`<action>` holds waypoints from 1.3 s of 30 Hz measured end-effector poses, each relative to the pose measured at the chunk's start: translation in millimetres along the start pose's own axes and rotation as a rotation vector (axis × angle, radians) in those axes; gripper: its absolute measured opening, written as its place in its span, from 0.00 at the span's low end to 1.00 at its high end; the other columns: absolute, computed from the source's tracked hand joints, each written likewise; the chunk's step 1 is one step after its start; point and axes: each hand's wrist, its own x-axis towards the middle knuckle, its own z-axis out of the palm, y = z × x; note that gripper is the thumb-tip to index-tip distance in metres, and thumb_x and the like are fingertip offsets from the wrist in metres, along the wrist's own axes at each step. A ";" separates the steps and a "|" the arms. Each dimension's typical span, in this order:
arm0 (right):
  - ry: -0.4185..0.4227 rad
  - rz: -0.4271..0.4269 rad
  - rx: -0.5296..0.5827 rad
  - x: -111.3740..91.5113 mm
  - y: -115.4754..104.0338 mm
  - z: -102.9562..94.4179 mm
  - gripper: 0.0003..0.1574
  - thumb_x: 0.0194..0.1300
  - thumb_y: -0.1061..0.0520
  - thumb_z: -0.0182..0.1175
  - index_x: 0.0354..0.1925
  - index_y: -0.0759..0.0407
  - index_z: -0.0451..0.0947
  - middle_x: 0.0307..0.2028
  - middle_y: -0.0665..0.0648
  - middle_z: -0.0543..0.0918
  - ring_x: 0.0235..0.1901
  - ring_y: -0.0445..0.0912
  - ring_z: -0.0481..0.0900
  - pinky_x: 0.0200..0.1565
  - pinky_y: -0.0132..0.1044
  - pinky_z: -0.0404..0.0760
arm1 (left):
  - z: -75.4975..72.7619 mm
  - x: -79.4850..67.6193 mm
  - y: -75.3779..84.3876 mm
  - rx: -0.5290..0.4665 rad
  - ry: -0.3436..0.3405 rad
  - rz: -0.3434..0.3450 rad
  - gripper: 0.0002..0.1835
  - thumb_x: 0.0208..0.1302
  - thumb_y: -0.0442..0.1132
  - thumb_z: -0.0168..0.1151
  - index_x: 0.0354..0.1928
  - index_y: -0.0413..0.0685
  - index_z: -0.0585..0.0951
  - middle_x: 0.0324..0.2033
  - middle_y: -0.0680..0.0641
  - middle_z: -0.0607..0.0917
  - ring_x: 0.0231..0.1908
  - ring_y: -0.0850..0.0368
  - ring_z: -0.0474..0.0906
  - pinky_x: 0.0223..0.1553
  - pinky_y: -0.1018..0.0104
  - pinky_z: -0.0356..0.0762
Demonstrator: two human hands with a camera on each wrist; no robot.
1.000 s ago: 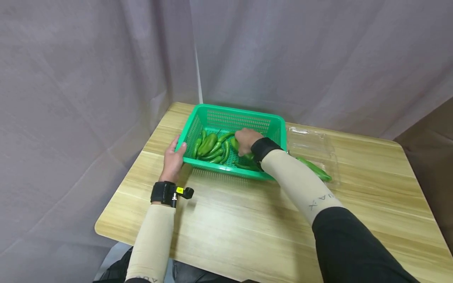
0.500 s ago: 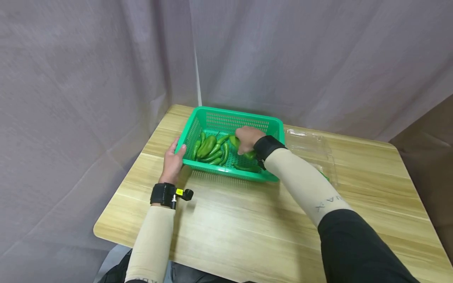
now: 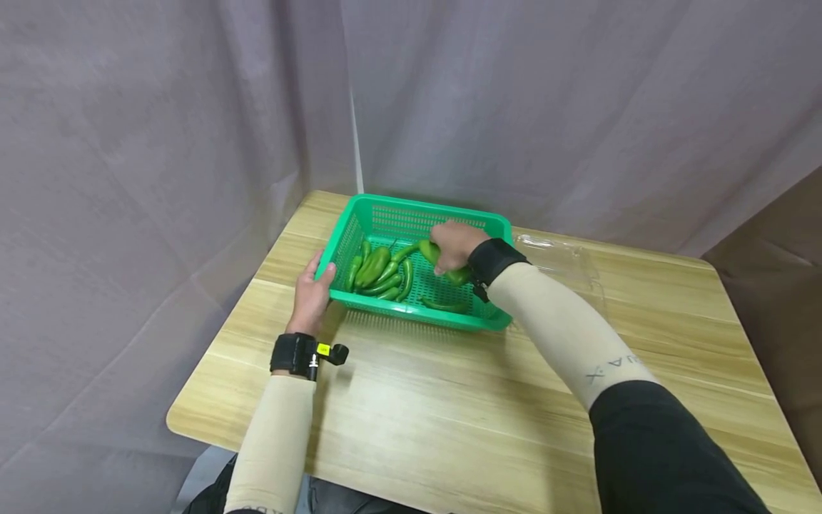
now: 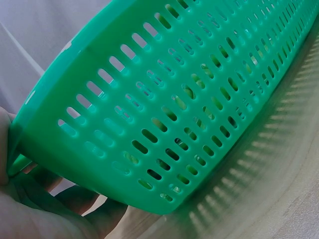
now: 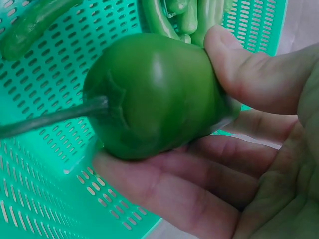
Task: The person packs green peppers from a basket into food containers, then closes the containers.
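One pepper [image 5: 154, 94], held between our right fingers [image 5: 169, 194], could slip, being glossy; our left fingers [image 4: 105, 218] grip the basket [image 4: 55, 154].

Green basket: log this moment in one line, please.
left hand: grips basket | right hand: holds green pepper over basket floor | more peppers: in basket

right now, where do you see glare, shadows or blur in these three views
Head view: pale glare on the wooden table, dappled shadow by the slotted green basket; left wrist view: light and shadow stripes on the table; right wrist view: soft highlight on the green pepper, its stem looking slightly blurred.
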 end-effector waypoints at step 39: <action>0.024 0.012 0.050 -24.1 27.3 -22.3 0.48 0.65 0.54 0.73 0.75 0.70 0.65 0.62 0.72 0.80 0.34 0.53 0.88 0.27 0.41 0.88 | -7.1 5.7 -0.9 -0.031 -0.009 -0.020 0.34 0.82 0.43 0.50 0.83 0.55 0.54 0.84 0.49 0.53 0.83 0.48 0.50 0.84 0.53 0.53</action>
